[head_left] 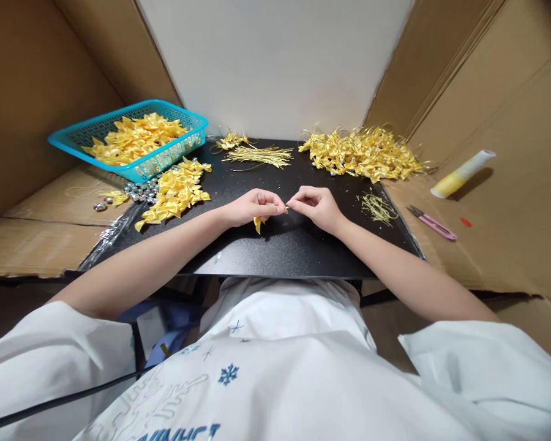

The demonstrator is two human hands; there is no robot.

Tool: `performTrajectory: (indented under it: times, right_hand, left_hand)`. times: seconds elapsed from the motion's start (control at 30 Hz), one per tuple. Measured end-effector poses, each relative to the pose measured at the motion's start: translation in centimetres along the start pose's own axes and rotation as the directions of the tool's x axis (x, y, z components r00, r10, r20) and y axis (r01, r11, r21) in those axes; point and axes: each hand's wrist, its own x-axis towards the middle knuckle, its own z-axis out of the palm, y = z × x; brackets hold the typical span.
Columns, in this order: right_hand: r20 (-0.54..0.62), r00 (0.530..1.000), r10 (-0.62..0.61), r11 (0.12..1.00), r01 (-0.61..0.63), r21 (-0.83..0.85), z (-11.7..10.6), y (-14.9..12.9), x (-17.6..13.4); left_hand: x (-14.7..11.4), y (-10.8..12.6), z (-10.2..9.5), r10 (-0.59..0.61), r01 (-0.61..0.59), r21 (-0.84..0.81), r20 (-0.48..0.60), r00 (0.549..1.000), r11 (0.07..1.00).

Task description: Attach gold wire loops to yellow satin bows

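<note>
My left hand (256,208) is closed over the black table top (239,251), with a yellow ribbon bow (258,225) showing below its fingers. My right hand (316,207) pinches close beside it, the fingertips of both hands almost meeting. Between them is a tiny gold bit, too small to name; what my right fingers hold is mostly hidden. Behind the hands lies a bundle of gold cords (259,155). To the left is a heap of yellow bows (179,188) beside silver bells (143,190).
A blue basket (138,171) of yellow bows stands at the back left. Bows with gold cords (362,153) are piled at the back right. Cord scraps (377,208), pink thread snips (433,223) and a yellow-white tube (463,174) lie to the right. Cardboard walls surround the table.
</note>
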Motion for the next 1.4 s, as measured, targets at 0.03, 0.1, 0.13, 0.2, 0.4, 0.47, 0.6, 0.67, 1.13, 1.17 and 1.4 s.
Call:
performTrajectory:
  times: [0.03, 0.1, 0.13, 0.2, 0.4, 0.47, 0.6, 0.67, 1.13, 1.17, 1.4]
  right_hand:
    - [0.000, 1.000, 0.007, 1.000, -0.007, 0.019, -0.07, 0.07, 0.02]
    - [-0.005, 1.000, 0.011, 0.999, -0.011, 0.049, -0.19, 0.15, 0.05]
    - [-0.009, 1.000, 0.014, 0.998, -0.013, 0.057, -0.23, 0.18, 0.06]
    - [-0.015, 0.999, 0.028, 0.998, -0.028, 0.054, -0.31, 0.19, 0.07]
    - [0.012, 0.997, 0.079, 0.996, -0.079, 0.029, -0.37, 0.07, 0.03]
    - [0.029, 0.996, 0.083, 0.996, -0.084, 0.035, -0.33, -0.01, -0.02]
    - [0.054, 0.994, 0.092, 0.994, -0.094, 0.049, -0.22, -0.14, -0.12]
    - [0.070, 0.993, 0.097, 0.992, -0.103, 0.079, -0.16, -0.17, -0.14]
    - [0.102, 0.961, 0.257, 0.943, -0.273, 0.190, -0.20, 0.37, 0.12]
    - [0.099, 0.958, 0.268, 0.940, -0.283, 0.192, -0.23, 0.41, 0.15]
    - [0.112, 0.958, 0.264, 0.933, -0.283, 0.221, -0.20, 0.52, 0.10]
  left_hand:
    - [-0.01, 0.02, 0.04, -0.002, 0.002, 0.006, -0.003, 1.000, 1.000]
    - [0.02, 0.03, 0.13, -0.001, 0.001, 0.013, -0.010, 1.000, 1.000]
    - [0.04, 0.03, 0.17, 0.001, -0.001, 0.016, -0.013, 1.000, 1.000]
    - [0.07, 0.04, 0.25, 0.005, -0.005, 0.024, -0.019, 1.000, 1.000]
    - [-0.07, 0.03, 0.30, 0.013, -0.014, 0.062, 0.015, 1.000, 0.998]
    - [-0.10, 0.01, 0.28, 0.017, -0.018, 0.087, 0.022, 1.000, 0.996]
    - [-0.09, -0.07, 0.19, 0.014, -0.018, 0.140, 0.028, 1.000, 0.990]
    - [-0.06, -0.13, 0.17, 0.009, -0.014, 0.152, 0.036, 0.999, 0.988]
    - [-0.04, 0.07, 0.07, -0.004, -0.010, 0.187, 0.074, 0.997, 0.982]
    - [-0.03, 0.07, 0.11, -0.001, -0.011, 0.175, 0.064, 0.998, 0.985]
    - [-0.13, 0.13, 0.69, 0.008, -0.008, 0.124, -0.001, 1.000, 0.992]
